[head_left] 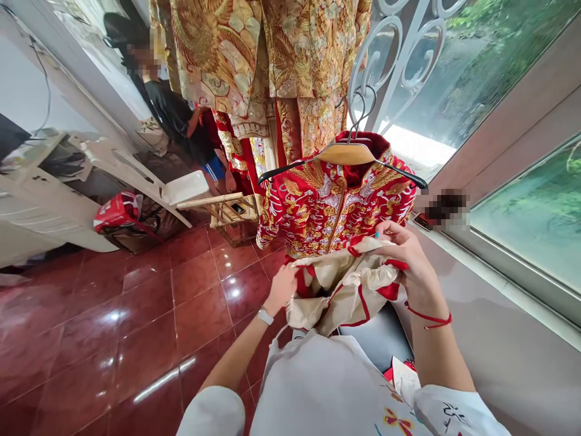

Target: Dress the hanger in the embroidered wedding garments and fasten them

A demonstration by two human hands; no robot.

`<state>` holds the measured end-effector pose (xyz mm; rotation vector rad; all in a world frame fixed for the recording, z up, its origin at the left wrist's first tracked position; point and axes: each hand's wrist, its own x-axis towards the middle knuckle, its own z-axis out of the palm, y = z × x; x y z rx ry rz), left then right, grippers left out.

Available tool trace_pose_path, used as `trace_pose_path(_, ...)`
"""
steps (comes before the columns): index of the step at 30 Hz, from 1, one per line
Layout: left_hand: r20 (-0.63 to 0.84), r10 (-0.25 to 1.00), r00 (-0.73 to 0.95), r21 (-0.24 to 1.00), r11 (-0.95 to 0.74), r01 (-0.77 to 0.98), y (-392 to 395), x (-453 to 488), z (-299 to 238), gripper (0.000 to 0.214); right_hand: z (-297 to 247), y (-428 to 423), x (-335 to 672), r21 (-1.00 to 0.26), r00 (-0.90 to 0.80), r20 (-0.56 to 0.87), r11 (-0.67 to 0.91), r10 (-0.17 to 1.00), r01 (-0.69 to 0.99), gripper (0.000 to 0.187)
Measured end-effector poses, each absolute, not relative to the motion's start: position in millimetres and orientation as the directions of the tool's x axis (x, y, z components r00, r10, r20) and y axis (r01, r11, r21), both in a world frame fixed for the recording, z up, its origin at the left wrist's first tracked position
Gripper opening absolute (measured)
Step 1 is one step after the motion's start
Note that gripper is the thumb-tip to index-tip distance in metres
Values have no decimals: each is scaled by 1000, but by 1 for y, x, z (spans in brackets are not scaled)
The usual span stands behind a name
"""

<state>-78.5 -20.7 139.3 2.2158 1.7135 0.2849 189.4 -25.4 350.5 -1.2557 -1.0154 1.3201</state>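
A cream cloth garment with red edging (351, 284) is gathered between my two hands, in front of my body. On its left side my left hand (282, 287) is closed round the waist-like edge. My right hand (411, 257) grips the bunched right side, its fingers partly folded into the cloth. Just behind hangs a red jacket with gold and silver embroidery (336, 212), its lower part hidden by the cream garment. A wooden hanger with black ends (348, 154) lies across its shoulders.
Gold embroidered garments (313, 54) hang behind the jacket. A bamboo chair (233, 209) stands to the left, near a white plastic chair (186, 188) and a red bag (118, 211). Another person (175, 112) is at the back left. Windows (531, 194) line the right.
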Motion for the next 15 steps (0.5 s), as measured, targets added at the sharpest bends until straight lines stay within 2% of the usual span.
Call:
trace_pose_path(4,-13,984,177,415,-156,897,13,-115,191,45,349,-17,211,-993,91,-102,-96,991,-70,41)
trace_pose_path(7,23,992,125,403,-124,907,42,-135,246,42,357,-2,225,-999,189,50,52,981,-5,60)
trace_pose_path(10,94,991,97,341,-124,932,71,-144,300,40,364,28,234,-978,235,207,201,950,49,76)
trace_pose_path(15,150,967,205,265,-239,934,113,-147,345,47,348,96,248,-971,241,230,206,943,119,63)
